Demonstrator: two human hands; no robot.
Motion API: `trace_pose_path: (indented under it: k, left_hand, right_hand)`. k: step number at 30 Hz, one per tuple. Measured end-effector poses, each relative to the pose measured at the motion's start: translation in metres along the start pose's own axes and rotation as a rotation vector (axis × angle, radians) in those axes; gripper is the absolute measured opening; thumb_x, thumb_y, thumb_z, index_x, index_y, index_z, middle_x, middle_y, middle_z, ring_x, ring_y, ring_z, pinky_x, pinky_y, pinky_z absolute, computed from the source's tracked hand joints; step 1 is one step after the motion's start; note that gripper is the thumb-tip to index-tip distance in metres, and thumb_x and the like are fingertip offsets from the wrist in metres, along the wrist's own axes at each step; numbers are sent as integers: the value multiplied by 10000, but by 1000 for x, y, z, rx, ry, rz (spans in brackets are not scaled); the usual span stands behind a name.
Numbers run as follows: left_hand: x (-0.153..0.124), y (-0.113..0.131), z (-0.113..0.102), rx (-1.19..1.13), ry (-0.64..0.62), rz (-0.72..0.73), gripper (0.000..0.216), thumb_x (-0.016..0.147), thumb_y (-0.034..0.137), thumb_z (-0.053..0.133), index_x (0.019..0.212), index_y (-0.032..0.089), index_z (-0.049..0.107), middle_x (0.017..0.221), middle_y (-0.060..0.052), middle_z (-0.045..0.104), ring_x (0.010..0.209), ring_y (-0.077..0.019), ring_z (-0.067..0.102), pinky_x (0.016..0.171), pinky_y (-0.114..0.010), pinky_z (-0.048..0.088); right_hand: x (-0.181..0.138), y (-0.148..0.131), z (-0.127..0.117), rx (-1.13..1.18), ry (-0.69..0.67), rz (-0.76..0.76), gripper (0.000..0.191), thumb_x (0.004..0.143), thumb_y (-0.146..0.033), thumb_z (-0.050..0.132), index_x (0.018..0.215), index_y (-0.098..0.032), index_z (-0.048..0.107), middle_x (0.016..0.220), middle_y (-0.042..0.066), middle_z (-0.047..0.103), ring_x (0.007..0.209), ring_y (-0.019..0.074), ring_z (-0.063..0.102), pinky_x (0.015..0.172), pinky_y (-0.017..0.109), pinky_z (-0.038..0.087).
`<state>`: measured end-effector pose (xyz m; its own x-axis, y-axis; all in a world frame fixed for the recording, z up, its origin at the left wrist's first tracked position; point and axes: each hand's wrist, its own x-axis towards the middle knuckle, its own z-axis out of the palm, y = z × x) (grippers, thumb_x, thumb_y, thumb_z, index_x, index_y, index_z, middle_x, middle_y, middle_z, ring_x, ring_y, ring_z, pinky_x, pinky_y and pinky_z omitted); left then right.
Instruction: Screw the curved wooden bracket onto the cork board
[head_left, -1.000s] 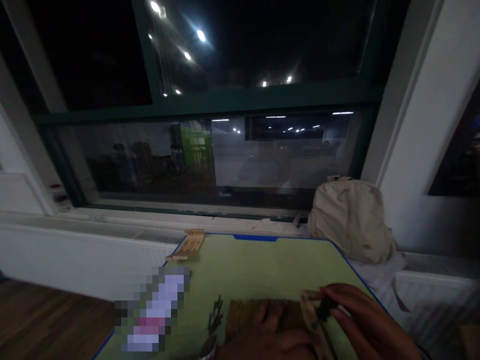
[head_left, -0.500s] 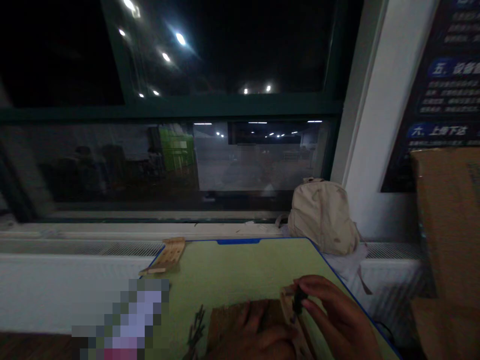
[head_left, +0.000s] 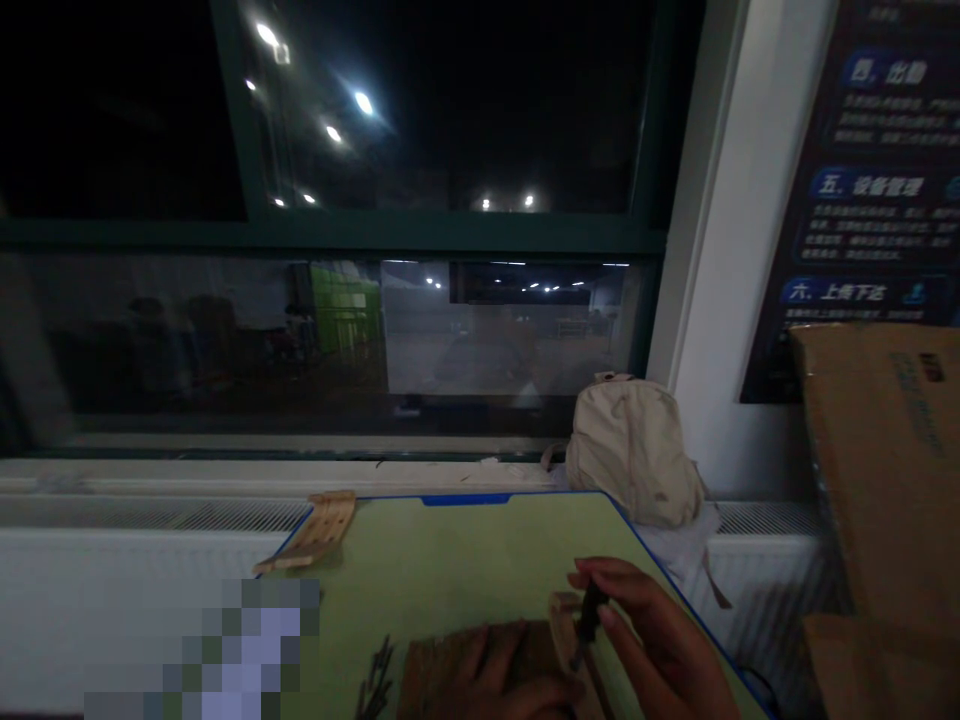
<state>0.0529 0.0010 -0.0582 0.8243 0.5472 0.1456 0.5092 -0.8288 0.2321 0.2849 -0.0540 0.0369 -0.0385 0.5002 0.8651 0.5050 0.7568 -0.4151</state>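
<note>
My right hand (head_left: 660,650) is closed round a thin dark tool (head_left: 586,622) whose tip touches a small wooden piece (head_left: 564,625) at the near edge of the green mat (head_left: 457,560). My left hand (head_left: 491,680) lies flat with its fingers spread on a brown board (head_left: 439,665) just left of that piece. A bunch of small dark nails or pins (head_left: 375,685) lies on the mat to the left of the board. The scene is dim.
A slatted wooden part (head_left: 319,530) rests at the mat's far left corner. A beige bag (head_left: 634,465) sits on the white sill at the back right. Cardboard boxes (head_left: 885,470) stand at the right. A dark window fills the background.
The view has swung to the right and slightly up, bringing the cardboard boxes and wall poster into sight. My hands stay on the board and wooden piece; the tool is tilted more upright.
</note>
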Motion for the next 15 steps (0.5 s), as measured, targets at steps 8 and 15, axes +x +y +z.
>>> trace_pose_path:
  k: [8, 15]
  left_hand:
    - [1, 2, -2, -5, 0, 19, 482, 1027, 502, 674, 1487, 500, 532, 1506, 26, 625, 1430, -376, 532, 1158, -547, 469]
    - [-2, 0, -11, -10, 4, 62, 454, 1037, 511, 664, 1474, 510, 543, 1509, 43, 622, 1430, -359, 533, 1169, -539, 458]
  right_hand:
    - [-1, 3, 3, -76, 116, -33, 103, 993, -377, 682, 1002, -275, 693, 867, 44, 756, 777, 167, 793, 694, 193, 663]
    - [-7, 8, -5, -276, 87, -10, 208, 1009, -402, 624, 1121, -266, 733, 1050, 101, 812, 939, 221, 825, 777, 253, 686]
